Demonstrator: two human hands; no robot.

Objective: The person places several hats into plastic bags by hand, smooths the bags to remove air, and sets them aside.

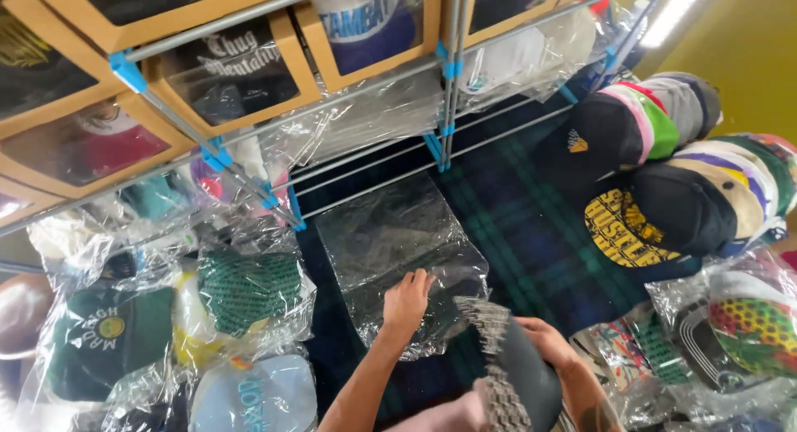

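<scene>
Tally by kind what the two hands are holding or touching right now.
Dark cap with checked brim, gripped by right hand: 1
Clear plastic bag, flat under left hand: 1
Total: 2

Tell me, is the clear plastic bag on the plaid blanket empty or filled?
Empty: the clear plastic bag lies flat, blanket showing through; left hand rests on it, the cap outside, in the right hand.

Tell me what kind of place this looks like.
Probably a cap seller's stockroom or packing corner. Windowed boxes of caps fill a rack, loose caps are stacked at the right, and bagged caps lie around. The left hand touches a clear bag; the right hand holds a cap.
</scene>
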